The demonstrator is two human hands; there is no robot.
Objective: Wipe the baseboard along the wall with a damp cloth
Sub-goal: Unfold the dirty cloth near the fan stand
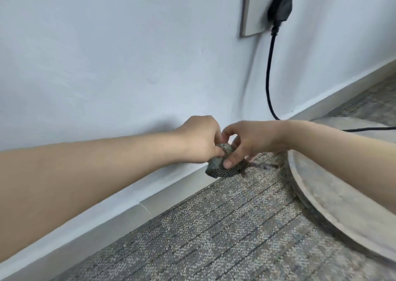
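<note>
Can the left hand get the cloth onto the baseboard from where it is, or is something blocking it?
Probably yes. The left hand and right hand both hold the cloth just in front of the baseboard, with nothing visible between them; the black cord hangs further to the right.

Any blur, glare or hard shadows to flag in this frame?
Head view: motion blur smears the plug and the cloth; light is even, no glare; the left hand and cable cast only soft shadows on the wall; the baseboard runs slanted.

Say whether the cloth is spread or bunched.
Bunched: the cloth is a small wad gripped by the left hand and the right hand.
</note>
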